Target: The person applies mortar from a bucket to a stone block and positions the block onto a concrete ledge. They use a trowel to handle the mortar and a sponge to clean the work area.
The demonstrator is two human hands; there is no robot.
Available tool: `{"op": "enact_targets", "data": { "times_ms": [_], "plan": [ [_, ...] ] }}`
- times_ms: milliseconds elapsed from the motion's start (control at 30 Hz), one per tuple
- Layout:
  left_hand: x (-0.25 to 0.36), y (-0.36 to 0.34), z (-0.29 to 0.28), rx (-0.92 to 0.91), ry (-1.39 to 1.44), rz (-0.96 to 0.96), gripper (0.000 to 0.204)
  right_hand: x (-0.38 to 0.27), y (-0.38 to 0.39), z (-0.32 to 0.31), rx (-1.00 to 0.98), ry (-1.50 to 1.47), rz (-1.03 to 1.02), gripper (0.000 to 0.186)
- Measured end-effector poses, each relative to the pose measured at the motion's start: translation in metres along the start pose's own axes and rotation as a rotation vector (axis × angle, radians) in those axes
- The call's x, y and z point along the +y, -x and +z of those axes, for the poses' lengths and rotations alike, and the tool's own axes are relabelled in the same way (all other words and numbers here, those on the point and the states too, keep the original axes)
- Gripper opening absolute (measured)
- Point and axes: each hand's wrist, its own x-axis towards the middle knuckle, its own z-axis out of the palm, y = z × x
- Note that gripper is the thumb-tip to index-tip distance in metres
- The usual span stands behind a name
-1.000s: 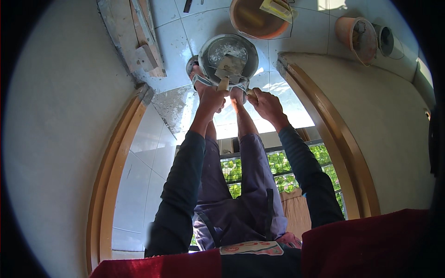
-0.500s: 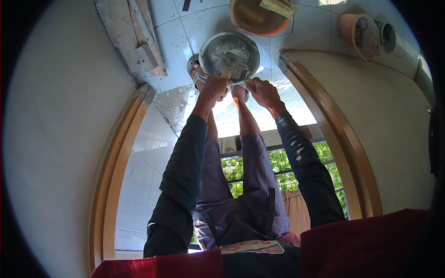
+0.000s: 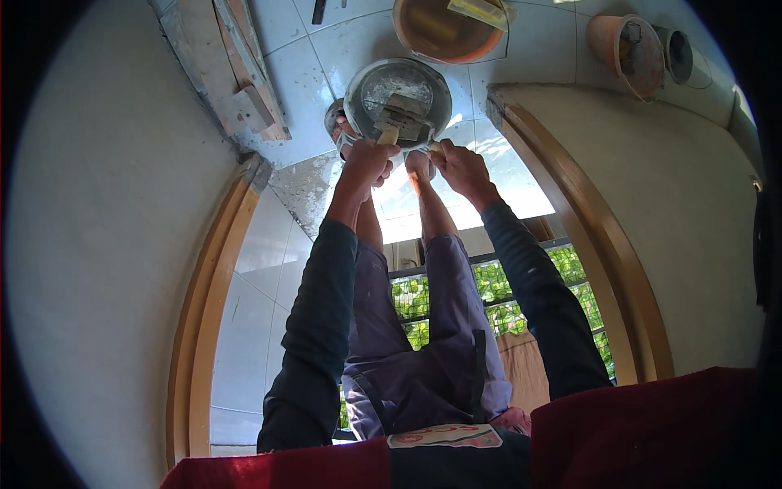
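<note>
My left hand (image 3: 371,167) is closed round the pale handle (image 3: 390,135) of a flat trowel. Its rectangular blade (image 3: 401,122), smeared with grey mortar, lies over a dark round basin (image 3: 444,96). My right hand (image 3: 464,169) grips a second wooden-handled trowel (image 3: 435,148) at the basin's near right rim. The metal neck of that tool reaches in beside the blade, and the rest of it is hard to make out. Wet grey mortar (image 3: 381,88) coats the basin's inside. My sandalled feet stand close to its near side.
An orange tub (image 3: 468,55) of brownish liquid stands beyond the basin, with a yellow object on its rim. Dirty wooden boards (image 3: 232,69) lie at far left. Two buckets (image 3: 619,45) lean at far right. Wooden door frames (image 3: 208,301) flank me on both sides.
The left trowel's blade has shifted slightly left in the basin, and more grey mortar shows on it. Both hands keep their grips. The view has shifted a little.
</note>
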Motion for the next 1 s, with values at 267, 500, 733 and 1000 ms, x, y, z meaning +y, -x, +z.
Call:
{"op": "enact_targets", "data": {
  "times_ms": [267, 500, 733, 1000],
  "plan": [
    [-0.011, 0.014, -0.013, 0.025, -0.076, -0.032, 0.016, -0.018, 0.021, -0.013, 0.053, -0.048, -0.106, 0.039],
    [-0.012, 0.027, 0.013, 0.061, -0.056, -0.041, 0.016, 0.003, -0.021, -0.007, 0.049, 0.057, 0.072, 0.038],
    [-0.011, 0.03, 0.005, 0.075, -0.066, 0.042, 0.018, -0.024, 0.024, 0.003, 0.005, 0.032, -0.048, 0.046],
    [-0.03, 0.027, 0.002, 0.135, -0.031, -0.008, 0.014, -0.028, 0.029, 0.002, 0.071, -0.126, 0.064, 0.045]
  ]
}}
